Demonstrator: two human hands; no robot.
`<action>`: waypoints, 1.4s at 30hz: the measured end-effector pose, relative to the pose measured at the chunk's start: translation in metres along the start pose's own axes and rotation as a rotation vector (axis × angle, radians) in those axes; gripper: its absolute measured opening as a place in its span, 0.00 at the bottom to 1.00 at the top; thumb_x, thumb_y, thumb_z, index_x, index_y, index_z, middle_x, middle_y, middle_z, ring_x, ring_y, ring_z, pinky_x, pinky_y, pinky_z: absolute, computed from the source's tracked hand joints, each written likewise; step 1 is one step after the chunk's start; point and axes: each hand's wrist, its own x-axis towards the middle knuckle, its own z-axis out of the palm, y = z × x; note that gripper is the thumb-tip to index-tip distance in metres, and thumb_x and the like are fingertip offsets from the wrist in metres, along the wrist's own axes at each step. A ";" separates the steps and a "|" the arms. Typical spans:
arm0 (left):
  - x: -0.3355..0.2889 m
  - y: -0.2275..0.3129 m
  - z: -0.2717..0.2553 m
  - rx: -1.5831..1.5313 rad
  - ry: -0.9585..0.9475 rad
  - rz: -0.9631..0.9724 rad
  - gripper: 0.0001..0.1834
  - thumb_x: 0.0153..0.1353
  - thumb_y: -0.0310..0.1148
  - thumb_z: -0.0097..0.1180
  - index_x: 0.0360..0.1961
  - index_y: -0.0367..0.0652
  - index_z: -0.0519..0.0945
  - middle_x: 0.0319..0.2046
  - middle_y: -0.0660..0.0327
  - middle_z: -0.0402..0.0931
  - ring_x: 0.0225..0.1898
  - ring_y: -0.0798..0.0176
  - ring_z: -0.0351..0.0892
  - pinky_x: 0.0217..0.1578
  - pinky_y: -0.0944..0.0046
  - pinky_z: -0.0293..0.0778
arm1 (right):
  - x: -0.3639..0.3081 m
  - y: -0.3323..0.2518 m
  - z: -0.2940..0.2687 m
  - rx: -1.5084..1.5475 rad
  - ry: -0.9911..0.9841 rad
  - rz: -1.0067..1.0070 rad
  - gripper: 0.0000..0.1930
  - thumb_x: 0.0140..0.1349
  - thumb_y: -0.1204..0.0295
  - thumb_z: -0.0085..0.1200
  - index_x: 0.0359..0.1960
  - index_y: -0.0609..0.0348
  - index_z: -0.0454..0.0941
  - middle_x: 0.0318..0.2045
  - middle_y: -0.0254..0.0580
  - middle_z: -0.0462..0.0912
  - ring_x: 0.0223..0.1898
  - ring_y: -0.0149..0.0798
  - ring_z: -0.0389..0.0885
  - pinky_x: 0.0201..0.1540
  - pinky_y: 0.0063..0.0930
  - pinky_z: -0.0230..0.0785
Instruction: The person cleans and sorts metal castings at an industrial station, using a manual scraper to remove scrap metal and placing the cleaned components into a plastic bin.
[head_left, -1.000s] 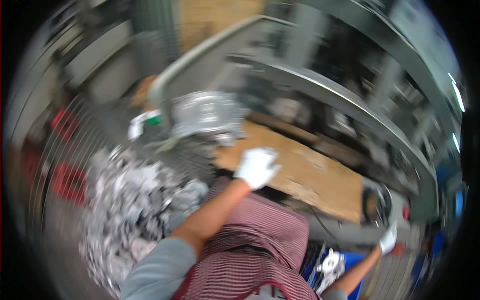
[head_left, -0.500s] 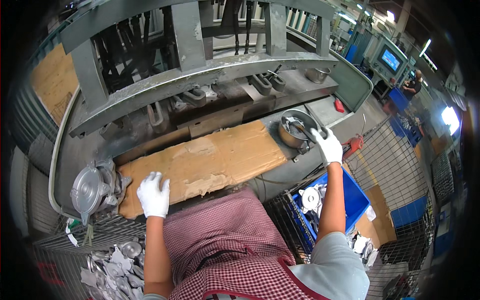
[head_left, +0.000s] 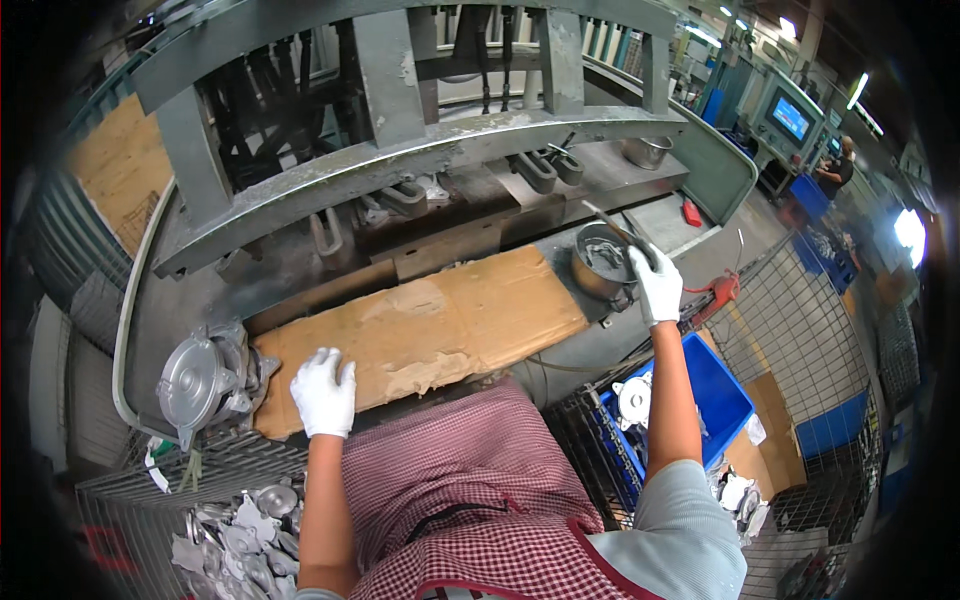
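In right fingers (gloved), slim tool.

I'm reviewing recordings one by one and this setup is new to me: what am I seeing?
No robot here: a head-worn camera looks down at its wearer's work. The white-gloved left hand, seemingly empty, is at the cardboard; touch is unclear. The right hand appears to hold a slim dark tool by the metal pot. The cardboard lies along the front of a grey machine, with stacked metal parts at its left end; a blue bin stands lower, on the right.
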 end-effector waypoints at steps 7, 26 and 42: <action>0.000 0.000 0.000 0.007 0.002 0.007 0.16 0.56 0.39 0.60 0.42 0.42 0.83 0.48 0.52 0.80 0.50 0.50 0.77 0.51 0.51 0.69 | 0.030 -0.034 0.093 -0.040 -0.134 -0.265 0.21 0.61 0.58 0.57 0.51 0.57 0.80 0.39 0.51 0.84 0.42 0.52 0.81 0.47 0.38 0.72; 0.002 -0.001 -0.001 0.004 0.016 0.004 0.14 0.57 0.38 0.58 0.42 0.44 0.82 0.46 0.53 0.81 0.49 0.49 0.77 0.50 0.51 0.70 | 0.034 -0.093 0.157 0.237 -0.271 -0.118 0.21 0.61 0.61 0.60 0.49 0.65 0.81 0.41 0.45 0.86 0.40 0.31 0.82 0.47 0.24 0.71; 0.005 -0.011 -0.006 -0.060 -0.016 -0.024 0.15 0.57 0.40 0.56 0.42 0.44 0.80 0.46 0.55 0.80 0.49 0.51 0.78 0.46 0.51 0.72 | 0.042 -0.212 0.324 0.068 -0.285 -0.279 0.19 0.62 0.57 0.52 0.50 0.51 0.81 0.38 0.46 0.85 0.38 0.45 0.83 0.42 0.33 0.72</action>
